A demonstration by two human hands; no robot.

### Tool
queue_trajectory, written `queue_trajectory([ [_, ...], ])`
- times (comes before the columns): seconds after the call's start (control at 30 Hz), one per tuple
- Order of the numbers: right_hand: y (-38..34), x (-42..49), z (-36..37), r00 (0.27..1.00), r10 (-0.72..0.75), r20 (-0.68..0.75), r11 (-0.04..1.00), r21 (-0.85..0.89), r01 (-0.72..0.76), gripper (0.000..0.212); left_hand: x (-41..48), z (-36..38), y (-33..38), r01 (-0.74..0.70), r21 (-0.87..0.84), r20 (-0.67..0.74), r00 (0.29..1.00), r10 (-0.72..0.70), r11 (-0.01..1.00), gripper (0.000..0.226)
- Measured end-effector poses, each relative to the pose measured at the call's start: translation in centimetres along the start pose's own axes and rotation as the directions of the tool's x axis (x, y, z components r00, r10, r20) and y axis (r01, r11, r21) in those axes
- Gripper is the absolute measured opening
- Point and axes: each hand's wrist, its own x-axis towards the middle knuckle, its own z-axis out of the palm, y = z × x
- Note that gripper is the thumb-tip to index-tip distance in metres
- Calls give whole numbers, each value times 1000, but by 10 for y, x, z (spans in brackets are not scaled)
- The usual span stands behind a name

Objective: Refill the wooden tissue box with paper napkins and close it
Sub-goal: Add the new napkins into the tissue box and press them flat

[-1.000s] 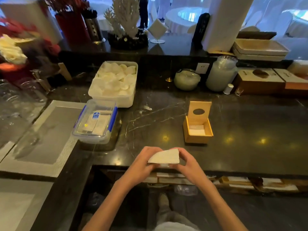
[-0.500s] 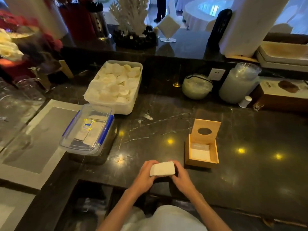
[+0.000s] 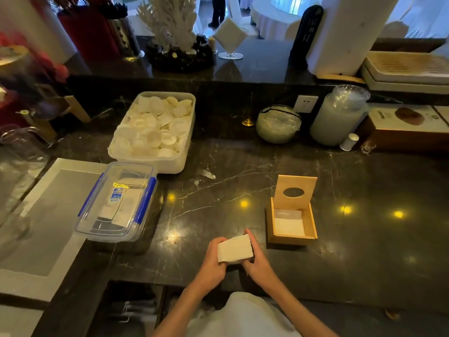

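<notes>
Left hand (image 3: 211, 257) and right hand (image 3: 255, 260) grip napkin stack (image 3: 235, 248) tight, above desk (image 3: 218, 190). Wooden box (image 3: 292, 216) open, just right. Loose squeeze: napkins could slip, fan out, miss box.

The scene is dim and warm. Small yellow ceiling lights mirror as bright dots on the polished black marble counter (image 3: 243, 190), with a whitish glare patch near the clear plastic lidded container (image 3: 116, 203). Cooler bluish daylight comes from the far room behind the white column (image 3: 345, 32). The red flower arrangement (image 3: 36, 76) at the left edge is smeared, probably by motion. Wide-angle bending curves the counter edges. The open pale wooden tissue box (image 3: 292, 212) casts a soft shadow at its base.
</notes>
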Motion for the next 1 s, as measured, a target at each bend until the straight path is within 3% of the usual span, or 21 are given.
queue_trajectory([
  [0.2, -3, 0, -3, 998, -36, 46, 999, -13, 37, 77, 3, 3, 0, -4, -7, 2, 1000, 4, 1000, 55],
  [0.33, 0, 4, -13, 997, -79, -24, 985, -156, 75, 51, 3, -4, 0, 7, -2, -19, 1000, -7, 1000, 47],
  [0.5, 5, 7, -21, 997, -82, -1, 950, -301, 78, 48, 2, -10, 6, 63, -53, 0, 998, -63, 997, 45],
  [0.57, 1, 8, -25, 999, -43, 15, 966, -253, 45, 47, 1, -16, 10, 100, -92, 24, 995, -98, 991, 43],
  [0.63, -6, 8, -32, 999, 20, 49, 995, -98, -15, 43, 1, -23, 14, 186, -203, 62, 982, -177, 961, 39],
  [0.77, -18, 4, -42, 965, 148, 215, 932, 297, -209, 37, -3, -30, 30, 347, -519, 180, 938, -296, 782, 36],
  [0.87, -23, 1, -46, 940, 187, 286, 899, 337, -281, 43, -6, -28, 45, 376, -657, 239, 926, -292, 653, 37],
  [1.0, -35, -8, -67, 928, 192, 320, 929, 246, -277, 63, -6, -31, 59, 388, -598, 293, 920, -259, 701, 38],
])
